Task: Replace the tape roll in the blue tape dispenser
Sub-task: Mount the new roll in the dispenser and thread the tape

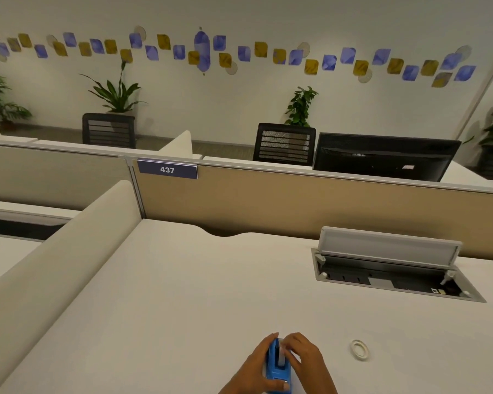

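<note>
blue tape dispenser [276,368] upright at the near desk edge; small pale tape roll [359,349] flat, right of it

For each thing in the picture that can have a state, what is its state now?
Blue tape dispenser: on the desk, gripped by both hands, a roll seated in it.
Left hand: closed on the dispenser.
Right hand: fingers on the roll.
Loose tape roll: lying flat on the desk, untouched.
Cable box lid: open.
Monitor: only its back shows.
</note>
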A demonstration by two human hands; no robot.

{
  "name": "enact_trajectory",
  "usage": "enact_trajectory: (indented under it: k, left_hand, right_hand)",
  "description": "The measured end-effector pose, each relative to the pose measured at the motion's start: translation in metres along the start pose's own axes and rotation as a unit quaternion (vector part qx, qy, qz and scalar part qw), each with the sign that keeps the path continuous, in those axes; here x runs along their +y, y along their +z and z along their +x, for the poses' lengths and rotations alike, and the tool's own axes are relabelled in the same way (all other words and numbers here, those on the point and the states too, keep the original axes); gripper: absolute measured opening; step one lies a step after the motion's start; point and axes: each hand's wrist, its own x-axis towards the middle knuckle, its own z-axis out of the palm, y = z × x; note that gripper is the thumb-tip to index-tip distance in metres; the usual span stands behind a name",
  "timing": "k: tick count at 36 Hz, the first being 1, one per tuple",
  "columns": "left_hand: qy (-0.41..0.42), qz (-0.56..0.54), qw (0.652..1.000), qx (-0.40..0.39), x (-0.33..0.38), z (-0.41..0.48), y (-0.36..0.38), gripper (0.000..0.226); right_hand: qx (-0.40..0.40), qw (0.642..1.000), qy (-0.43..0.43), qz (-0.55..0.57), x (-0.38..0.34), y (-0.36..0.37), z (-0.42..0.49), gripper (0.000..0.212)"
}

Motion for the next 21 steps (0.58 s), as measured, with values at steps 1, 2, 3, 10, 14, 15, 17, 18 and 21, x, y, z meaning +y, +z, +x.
enact_trajectory:
  k: [1, 2, 3, 10, 14, 15, 17, 18, 21]
  left_hand:
    - [0.002, 0.0, 1.0, 0.004, -0.001, 0.001, 0.0, 0.102]
    - [0.006, -0.001, 1.0, 0.006, -0.002, 0.001, 0.0, 0.097]
    - [0.01, -0.003, 1.0, 0.008, -0.004, 0.003, 0.001, 0.091]
    - [0.058, -0.048, 0.997, 0.02, -0.024, 0.019, 0.004, 0.106]
    - [0.037, -0.129, 0.989, 0.054, -0.041, 0.03, 0.013, 0.119]
    - [0.034, -0.126, 0.99, 0.054, -0.047, 0.028, 0.015, 0.121]
    - [0.015, -0.102, 0.992, 0.065, -0.046, 0.023, 0.014, 0.115]
    - [-0.001, -0.08, 0.994, 0.068, -0.038, 0.02, 0.009, 0.107]
    - [0.04, -0.007, 0.998, 0.043, -0.017, 0.009, 0.005, 0.084]
  right_hand:
    - [-0.008, 1.0, 0.002, -0.006, -0.002, -0.002, 0.0, 0.059]
    - [-0.016, 1.0, -0.006, -0.01, -0.005, -0.004, 0.0, 0.067]
    - [-0.025, 1.0, 0.0, -0.012, -0.005, -0.005, 0.001, 0.074]
    - [-0.112, 0.993, 0.041, -0.023, -0.011, -0.011, 0.006, 0.042]
    - [-0.112, 0.991, 0.067, 0.0, -0.011, -0.01, 0.006, 0.049]
    - [-0.113, 0.991, 0.075, 0.012, -0.013, -0.011, 0.006, 0.05]
    - [-0.111, 0.99, 0.087, 0.027, -0.011, -0.01, 0.005, 0.053]
    - [-0.107, 0.989, 0.091, 0.035, -0.012, -0.011, 0.005, 0.052]
    - [-0.106, 0.988, 0.103, 0.048, -0.013, -0.009, 0.003, 0.03]
